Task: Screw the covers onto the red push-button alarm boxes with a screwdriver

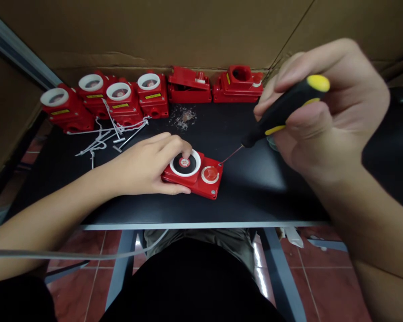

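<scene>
A red alarm box (196, 183) with a white ring, a dark round face and a red dome lies on the black table. My left hand (157, 165) is closed around its left end, thumb along the near side and fingers over the ring. In my right hand (329, 98) is a screwdriver (275, 112) with a black and yellow handle, gripped from above and tilted. Its thin shaft reaches down to the screw (220, 164) at the box's far right corner; the tip appears to touch it. Another screw (213, 192) shows at the near right corner.
Several red boxes with white rings (122, 105) stand at the back left, with white cords (102, 138) and small metal bars before them. Two more red boxes (190, 87) sit along the cardboard wall (188, 31). Debris (184, 117) lies scattered nearby. A grey cable (121, 256) crosses the front.
</scene>
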`<control>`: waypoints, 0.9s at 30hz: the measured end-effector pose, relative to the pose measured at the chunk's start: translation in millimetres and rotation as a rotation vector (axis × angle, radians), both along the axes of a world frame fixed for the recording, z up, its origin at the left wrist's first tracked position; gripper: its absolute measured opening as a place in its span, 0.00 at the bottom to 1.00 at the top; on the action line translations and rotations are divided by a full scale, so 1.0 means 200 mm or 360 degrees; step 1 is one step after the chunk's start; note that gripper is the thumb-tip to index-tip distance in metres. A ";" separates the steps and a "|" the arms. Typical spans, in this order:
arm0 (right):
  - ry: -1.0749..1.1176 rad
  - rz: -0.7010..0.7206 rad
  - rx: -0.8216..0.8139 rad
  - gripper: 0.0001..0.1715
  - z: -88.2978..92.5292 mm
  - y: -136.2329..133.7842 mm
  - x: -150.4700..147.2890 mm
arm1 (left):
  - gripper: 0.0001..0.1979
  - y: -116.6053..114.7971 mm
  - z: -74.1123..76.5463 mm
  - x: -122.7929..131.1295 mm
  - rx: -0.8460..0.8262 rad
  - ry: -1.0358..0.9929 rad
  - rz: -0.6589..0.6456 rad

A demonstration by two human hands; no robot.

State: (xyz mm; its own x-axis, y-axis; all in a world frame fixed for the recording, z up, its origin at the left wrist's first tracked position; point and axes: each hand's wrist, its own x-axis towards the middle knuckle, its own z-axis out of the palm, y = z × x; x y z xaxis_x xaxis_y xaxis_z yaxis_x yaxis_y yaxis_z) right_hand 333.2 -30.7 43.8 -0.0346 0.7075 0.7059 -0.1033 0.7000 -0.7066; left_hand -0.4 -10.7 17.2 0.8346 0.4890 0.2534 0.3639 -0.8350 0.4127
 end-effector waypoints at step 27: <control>-0.0392 0.0177 -0.0282 0.51 0.09 -0.03 -0.05 | 0.34 0.03 0.00 0.01 -0.0259 -0.0017 -0.0014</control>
State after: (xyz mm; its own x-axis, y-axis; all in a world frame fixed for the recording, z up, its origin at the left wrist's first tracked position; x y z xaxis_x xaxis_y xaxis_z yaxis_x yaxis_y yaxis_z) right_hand 323.1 -36.3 60.9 -0.2733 0.8008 0.5330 0.0169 0.5580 -0.8297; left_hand 0.9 -5.3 16.3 0.8367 0.5171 0.1801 0.3519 -0.7598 0.5466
